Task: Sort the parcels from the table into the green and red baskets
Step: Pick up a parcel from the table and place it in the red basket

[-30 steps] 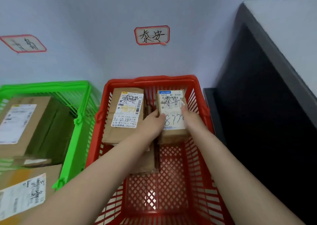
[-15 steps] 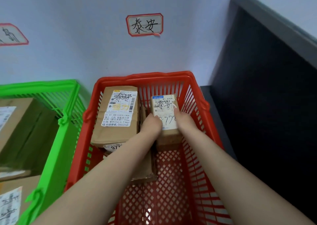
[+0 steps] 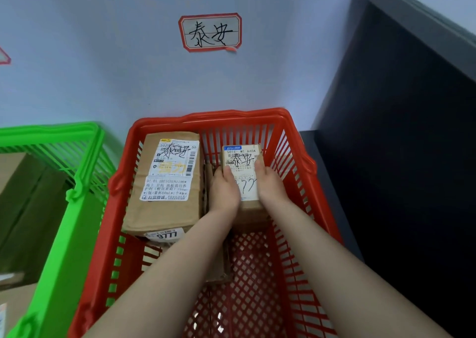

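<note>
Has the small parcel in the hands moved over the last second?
Yes. The small parcel has sunk lower into the red basket: it now shows smaller beside the larger parcel, its top edge below that parcel's.

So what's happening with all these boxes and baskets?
A person is sorting parcels. The left hand and right hand hold a small parcel inside the red basket, beside a bigger parcel already lying there. The wall label above shows the same handwritten characters as both parcels. The green basket on the left holds other boxes.
</note>
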